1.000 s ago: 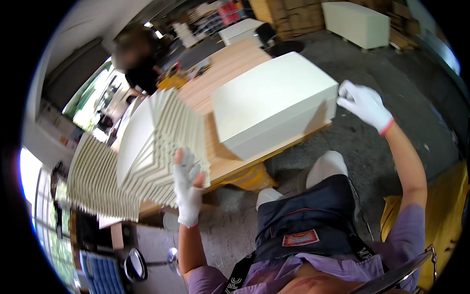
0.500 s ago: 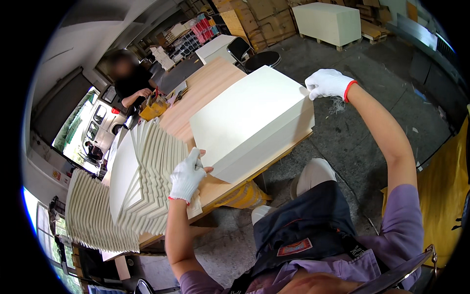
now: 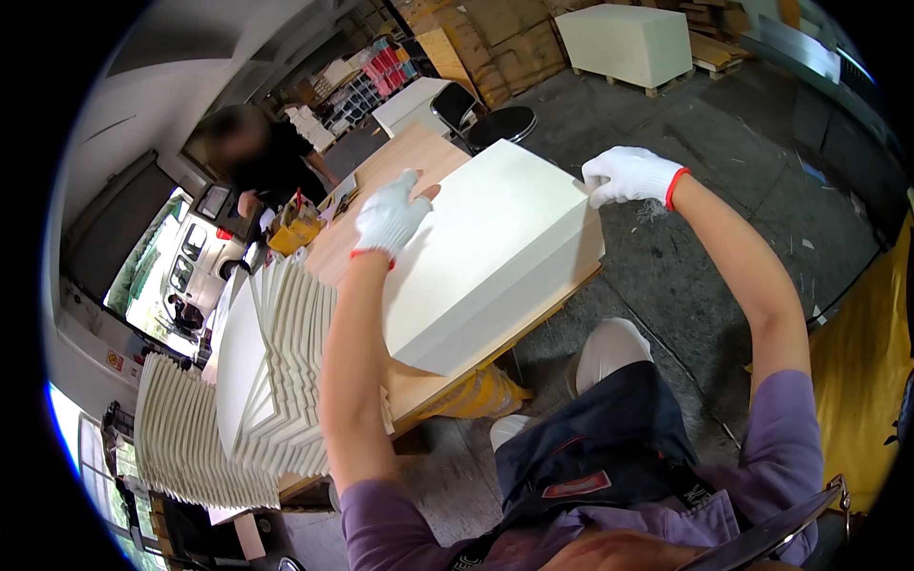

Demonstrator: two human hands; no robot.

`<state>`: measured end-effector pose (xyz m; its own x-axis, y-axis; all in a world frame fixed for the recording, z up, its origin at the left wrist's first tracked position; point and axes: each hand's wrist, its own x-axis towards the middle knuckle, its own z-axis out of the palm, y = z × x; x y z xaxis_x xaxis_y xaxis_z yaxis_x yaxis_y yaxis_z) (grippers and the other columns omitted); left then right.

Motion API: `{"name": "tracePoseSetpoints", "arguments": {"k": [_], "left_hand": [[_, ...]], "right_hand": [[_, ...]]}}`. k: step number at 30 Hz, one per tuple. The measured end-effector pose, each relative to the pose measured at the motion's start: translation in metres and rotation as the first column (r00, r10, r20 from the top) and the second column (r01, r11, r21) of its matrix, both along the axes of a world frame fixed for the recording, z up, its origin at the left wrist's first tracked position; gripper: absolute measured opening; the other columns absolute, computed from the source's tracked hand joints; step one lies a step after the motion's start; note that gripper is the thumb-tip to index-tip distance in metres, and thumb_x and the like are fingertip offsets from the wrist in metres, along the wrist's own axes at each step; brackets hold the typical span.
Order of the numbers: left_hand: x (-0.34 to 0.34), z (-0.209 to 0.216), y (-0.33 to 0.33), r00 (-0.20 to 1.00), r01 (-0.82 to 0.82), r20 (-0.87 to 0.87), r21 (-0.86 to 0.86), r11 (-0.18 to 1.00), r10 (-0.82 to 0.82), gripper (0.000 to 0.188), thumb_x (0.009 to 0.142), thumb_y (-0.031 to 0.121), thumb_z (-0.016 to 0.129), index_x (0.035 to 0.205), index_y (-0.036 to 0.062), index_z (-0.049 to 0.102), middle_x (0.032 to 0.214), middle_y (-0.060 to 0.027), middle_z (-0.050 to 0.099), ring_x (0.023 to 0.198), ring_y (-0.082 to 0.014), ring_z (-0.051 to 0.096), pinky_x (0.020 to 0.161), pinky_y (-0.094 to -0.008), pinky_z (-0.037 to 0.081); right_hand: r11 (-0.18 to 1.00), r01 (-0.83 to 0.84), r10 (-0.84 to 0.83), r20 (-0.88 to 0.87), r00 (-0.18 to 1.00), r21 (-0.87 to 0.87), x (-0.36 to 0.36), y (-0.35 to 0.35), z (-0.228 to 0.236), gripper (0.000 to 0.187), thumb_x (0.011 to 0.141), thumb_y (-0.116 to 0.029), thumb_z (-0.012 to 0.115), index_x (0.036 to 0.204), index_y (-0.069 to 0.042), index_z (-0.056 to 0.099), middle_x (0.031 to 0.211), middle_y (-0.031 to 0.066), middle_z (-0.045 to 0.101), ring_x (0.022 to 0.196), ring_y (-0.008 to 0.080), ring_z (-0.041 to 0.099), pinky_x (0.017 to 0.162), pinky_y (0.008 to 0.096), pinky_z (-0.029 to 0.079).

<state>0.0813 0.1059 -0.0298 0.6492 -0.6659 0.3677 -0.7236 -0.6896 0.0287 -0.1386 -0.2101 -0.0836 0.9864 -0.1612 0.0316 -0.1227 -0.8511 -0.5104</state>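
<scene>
A thick stack of white sheets (image 3: 486,228) lies squared up on the wooden table in front of me. My left hand (image 3: 392,214), in a white knit glove, is at the stack's left edge. Its thumb and fingers are apart, with some fingertips bare, and nothing shows in it. My right hand (image 3: 628,177), gloved in white with a red cuff, is at the far right corner of the stack. Its fingers are curled against that corner; the exact grip is partly hidden. Left of my left forearm sit fanned piles of white sheets (image 3: 286,371).
The wooden table (image 3: 405,152) runs away to the far left, with a yellow container (image 3: 293,231) of tools on it. Across it stands a person (image 3: 271,167) in dark clothes. A black chair (image 3: 500,124) and a white block on a pallet (image 3: 624,46) stand beyond.
My left hand has moved from the stack's near left corner up along its left side, and its fingers have spread. My right hand stays by the far right corner. The person opposite has shifted.
</scene>
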Motion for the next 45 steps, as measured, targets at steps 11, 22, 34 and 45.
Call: {"name": "tracePoseSetpoints", "arguments": {"k": [11,22,34,45], "left_hand": [[0.128,-0.064,-0.076,0.951,-0.105,-0.253,0.270,0.957,0.175,0.060,0.101,0.062,0.044,0.129,0.0148,0.069,0.136,-0.0138,0.069,0.128,-0.0384,0.062,0.110,-0.0485,0.044],[-0.004,-0.039,-0.089,0.918,0.371,-0.160,0.017,0.929,-0.363,0.033,0.093,0.030,0.073,0.121,0.0140,0.074,0.119,-0.0133,0.072,0.113,-0.0310,0.067,0.099,-0.0418,0.052],[-0.059,-0.077,-0.097,0.829,0.345,-0.363,-0.266,0.900,-0.425,0.030,0.093,0.007,0.067,0.123,0.0059,0.067,0.122,-0.0155,0.066,0.114,-0.0273,0.069,0.099,-0.0368,0.054],[-0.076,-0.065,-0.091,0.607,0.279,-0.556,-0.520,0.807,-0.568,0.038,0.095,0.010,0.070,0.132,0.0048,0.062,0.127,-0.0138,0.070,0.121,-0.0247,0.065,0.109,-0.0375,0.048]], "right_hand": [[0.992,-0.062,0.069,-0.068,0.995,0.107,0.010,-0.020,-0.011,0.027,0.085,-0.030,0.080,0.083,-0.007,0.067,0.071,0.0027,0.065,0.062,0.0132,0.060,0.056,0.0310,0.046],[0.984,0.100,-0.110,0.063,0.992,0.145,0.011,-0.002,-0.042,0.059,0.089,-0.066,0.069,0.083,-0.007,0.066,0.073,0.0068,0.065,0.062,0.0221,0.061,0.059,0.0380,0.047],[0.993,0.086,-0.112,0.484,0.868,0.077,0.048,0.030,-0.031,0.058,0.103,-0.063,0.048,0.094,-0.007,0.061,0.080,0.0148,0.067,0.074,0.0336,0.066,0.069,0.0429,0.051],[0.877,0.043,-0.376,0.625,0.684,0.479,0.058,0.040,-0.067,0.056,0.108,-0.054,0.040,0.096,-0.002,0.059,0.088,0.0185,0.064,0.086,0.0386,0.062,0.081,0.0444,0.048]]}}
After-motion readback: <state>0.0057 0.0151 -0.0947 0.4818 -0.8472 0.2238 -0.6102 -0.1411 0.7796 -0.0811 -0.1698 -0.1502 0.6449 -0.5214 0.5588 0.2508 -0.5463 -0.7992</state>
